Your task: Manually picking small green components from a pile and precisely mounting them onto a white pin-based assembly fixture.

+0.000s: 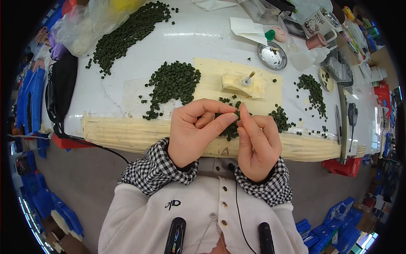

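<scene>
1. Cream cardigan [194, 194] with a row of buttons lies nearest the camera, two black straps [175, 235] at its lower edge and checked cuffs [156, 165] round the wrists.
2. The left hand [192, 137] has thumb and forefinger nearly meeting at the tips, the other fingers curled in. The right hand [258, 146] brings its fingers close beside them, forefinger pointing up and away, thumb bent below. Dark bits show about the tips, but I cannot tell whether either hand pinches a piece.
3. Just under the fingertips, near the edge of the white bench [211, 42], lies a small heap [229, 132] of dark green pieces, partly hidden by the hands. A smaller heap [280, 118] sits just right of the right hand.
4. Beyond the left hand is a larger heap [173, 84]; a long heap [127, 36] stretches behind it, and a scattered one [313, 93] lies on the right.
5. A yellowish block [232, 84] with an upright peg [252, 74] stands beyond the fingertips, a round metal dish [268, 62] behind it to the right.
6. The work looks under way: many pieces lie loose, though which heaps are finished and which are waiting cannot be told.
</scene>
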The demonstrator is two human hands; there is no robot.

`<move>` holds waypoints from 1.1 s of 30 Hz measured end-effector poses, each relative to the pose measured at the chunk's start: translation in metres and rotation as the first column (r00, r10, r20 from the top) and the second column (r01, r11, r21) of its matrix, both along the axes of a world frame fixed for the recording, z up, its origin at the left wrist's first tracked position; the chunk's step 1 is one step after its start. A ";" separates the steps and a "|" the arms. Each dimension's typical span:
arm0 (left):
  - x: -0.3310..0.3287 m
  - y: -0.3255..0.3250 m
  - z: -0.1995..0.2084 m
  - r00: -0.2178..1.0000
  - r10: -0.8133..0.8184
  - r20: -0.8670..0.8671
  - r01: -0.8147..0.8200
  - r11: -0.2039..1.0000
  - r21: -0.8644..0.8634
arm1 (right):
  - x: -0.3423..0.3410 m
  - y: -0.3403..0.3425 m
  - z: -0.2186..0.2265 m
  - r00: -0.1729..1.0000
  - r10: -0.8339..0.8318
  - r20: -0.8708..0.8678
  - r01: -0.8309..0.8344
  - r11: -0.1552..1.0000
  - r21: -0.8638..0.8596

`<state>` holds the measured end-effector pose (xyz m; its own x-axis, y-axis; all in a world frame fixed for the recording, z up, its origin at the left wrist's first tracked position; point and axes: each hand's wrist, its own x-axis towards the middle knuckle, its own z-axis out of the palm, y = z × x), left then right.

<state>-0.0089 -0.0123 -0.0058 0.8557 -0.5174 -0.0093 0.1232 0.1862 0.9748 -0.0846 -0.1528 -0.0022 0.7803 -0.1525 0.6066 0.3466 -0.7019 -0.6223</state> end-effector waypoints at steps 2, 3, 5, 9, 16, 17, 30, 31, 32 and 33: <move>0.000 0.001 -0.001 0.993 0.029 0.115 -0.036 0.998 0.052 | 0.000 0.000 0.000 1.000 0.001 -0.005 -0.001 1.000 0.001; 0.001 0.001 0.000 0.987 0.022 0.157 -0.033 0.998 0.062 | 0.000 0.000 0.000 1.000 0.000 -0.007 0.000 1.000 0.001; 0.002 0.002 0.004 0.971 0.009 0.239 -0.030 0.996 0.083 | -0.001 -0.001 0.000 1.000 -0.003 -0.006 0.003 1.000 0.010; 0.003 0.002 0.004 0.966 0.019 0.258 -0.043 0.995 0.090 | 0.000 -0.002 0.000 0.999 0.032 -0.005 -0.032 0.999 0.021; 0.005 0.003 0.005 0.923 0.016 0.385 -0.076 0.987 0.142 | 0.000 -0.003 0.001 0.999 0.036 -0.010 -0.036 0.999 0.041; 0.004 0.003 0.005 0.914 0.019 0.405 -0.089 0.984 0.154 | -0.001 -0.003 0.001 0.999 0.035 -0.013 -0.034 0.998 0.058; 0.007 0.003 0.011 0.849 0.023 0.528 -0.165 0.961 0.223 | 0.001 -0.008 -0.003 0.994 0.096 -0.043 -0.084 0.973 0.213; 0.006 0.003 0.011 0.846 0.026 0.532 -0.172 0.959 0.226 | 0.001 -0.008 -0.002 0.993 0.105 -0.050 -0.091 0.971 0.219; 0.005 0.003 0.011 0.844 0.028 0.535 -0.176 0.958 0.228 | 0.002 -0.008 -0.002 0.992 0.112 -0.058 -0.097 0.970 0.225; 0.005 0.002 0.011 0.843 0.030 0.537 -0.175 0.959 0.222 | 0.002 -0.008 -0.001 0.991 0.120 -0.066 -0.102 0.968 0.231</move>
